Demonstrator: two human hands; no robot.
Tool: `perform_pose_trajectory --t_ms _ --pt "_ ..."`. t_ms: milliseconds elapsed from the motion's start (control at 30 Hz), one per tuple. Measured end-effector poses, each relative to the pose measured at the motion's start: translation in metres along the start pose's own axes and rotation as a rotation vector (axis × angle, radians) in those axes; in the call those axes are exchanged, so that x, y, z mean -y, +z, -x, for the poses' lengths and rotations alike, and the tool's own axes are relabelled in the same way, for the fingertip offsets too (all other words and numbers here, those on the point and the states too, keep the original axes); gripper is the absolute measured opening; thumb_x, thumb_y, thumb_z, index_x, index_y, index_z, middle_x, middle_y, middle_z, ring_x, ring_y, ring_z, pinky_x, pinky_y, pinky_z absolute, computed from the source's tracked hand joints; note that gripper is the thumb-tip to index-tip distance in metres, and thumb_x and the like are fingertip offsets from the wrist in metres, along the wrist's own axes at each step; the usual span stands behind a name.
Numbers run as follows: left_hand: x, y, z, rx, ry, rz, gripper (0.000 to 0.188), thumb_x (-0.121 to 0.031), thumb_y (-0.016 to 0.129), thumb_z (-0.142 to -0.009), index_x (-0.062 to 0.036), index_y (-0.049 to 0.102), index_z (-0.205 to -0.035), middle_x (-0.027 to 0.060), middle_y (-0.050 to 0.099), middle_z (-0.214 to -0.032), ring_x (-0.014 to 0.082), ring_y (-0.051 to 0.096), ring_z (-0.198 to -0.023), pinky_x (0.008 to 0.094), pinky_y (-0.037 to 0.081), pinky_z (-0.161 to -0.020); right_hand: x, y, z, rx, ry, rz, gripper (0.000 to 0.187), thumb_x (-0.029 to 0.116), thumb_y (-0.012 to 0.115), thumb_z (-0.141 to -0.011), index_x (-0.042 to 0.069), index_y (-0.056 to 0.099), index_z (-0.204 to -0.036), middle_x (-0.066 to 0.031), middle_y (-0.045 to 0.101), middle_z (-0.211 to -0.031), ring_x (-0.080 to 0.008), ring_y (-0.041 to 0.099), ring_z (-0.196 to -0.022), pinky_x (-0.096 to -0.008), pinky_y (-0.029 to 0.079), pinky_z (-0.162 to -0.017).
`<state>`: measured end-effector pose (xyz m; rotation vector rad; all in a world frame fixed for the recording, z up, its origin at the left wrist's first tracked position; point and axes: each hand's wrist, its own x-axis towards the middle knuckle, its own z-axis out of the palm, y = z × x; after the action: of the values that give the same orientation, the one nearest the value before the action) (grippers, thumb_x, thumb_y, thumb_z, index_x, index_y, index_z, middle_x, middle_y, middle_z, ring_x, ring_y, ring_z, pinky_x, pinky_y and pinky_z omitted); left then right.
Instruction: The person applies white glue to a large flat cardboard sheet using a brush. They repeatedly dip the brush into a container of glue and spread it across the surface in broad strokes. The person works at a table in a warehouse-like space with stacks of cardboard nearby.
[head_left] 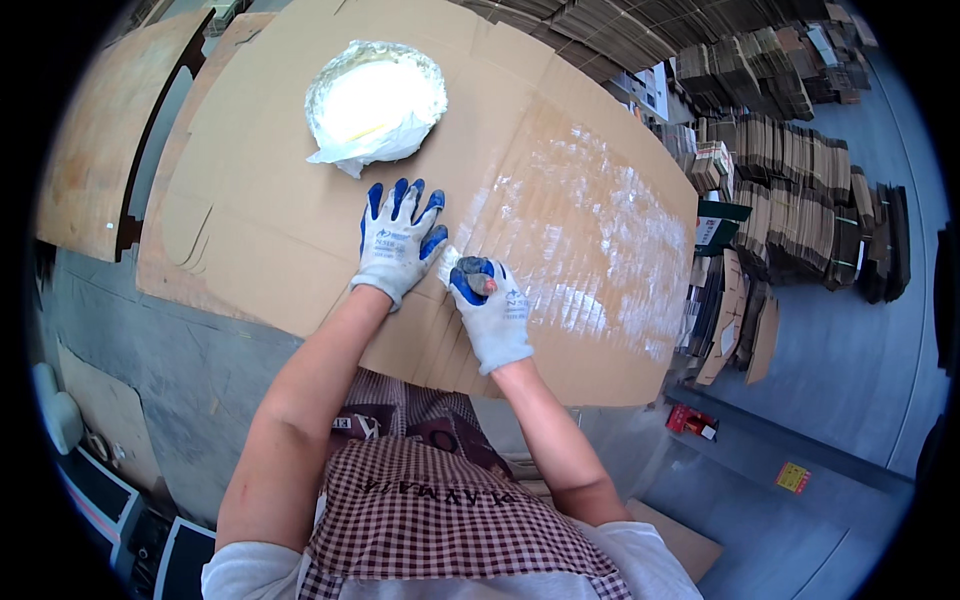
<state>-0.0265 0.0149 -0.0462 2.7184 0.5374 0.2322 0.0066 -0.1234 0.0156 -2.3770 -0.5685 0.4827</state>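
My left hand, in a white glove with blue coated fingers, lies on a brown cardboard sheet with its fingers spread. Just right of it, my right hand, gloved alike, is closed round a brush. Pale bristles stick out toward the left hand, and the fingers hide most of the handle. To the right, overlapping cardboard strips show stepped edges and streaks of wet white paste. Beyond the left hand stands a bowl of bright white paste, with a crumpled white lining over its near rim.
Bundled stacks of flat cardboard stand on the floor to the right and at the back. A wooden board stands at the left. A red object lies on the floor at the lower right, near a yellow label.
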Motion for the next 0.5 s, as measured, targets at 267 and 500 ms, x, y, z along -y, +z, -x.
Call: perform_pose_trajectory --t_ms 267,500 --pt "0.001 0.004 -0.003 -0.048 0.031 -0.031 0.044 -0.034 0.048 -0.081 -0.0134 0.048 -0.119 0.0124 0.041 -0.126 0.0288 0.032 -0.120 0.0473 0.012 -0.103 -0.008 -0.006 0.028 0.001 -0.071 0.170 0.039 0.021 0.062 -0.072 0.006 0.050 -0.106 -0.0139 0.053 -0.104 -0.0315 0.055 -0.088 -0.0371 0.045 -0.075" --pt "-0.001 0.002 -0.001 -0.039 0.029 -0.098 0.045 -0.032 0.049 -0.081 -0.0163 0.045 -0.123 0.0118 0.040 -0.127 0.0296 0.033 -0.118 0.0464 0.015 -0.102 -0.026 -0.030 0.058 -0.023 -0.234 0.459 0.040 0.010 0.060 -0.068 0.010 0.051 -0.106 -0.0094 0.053 -0.108 -0.0275 0.052 -0.094 -0.0357 0.043 -0.081"
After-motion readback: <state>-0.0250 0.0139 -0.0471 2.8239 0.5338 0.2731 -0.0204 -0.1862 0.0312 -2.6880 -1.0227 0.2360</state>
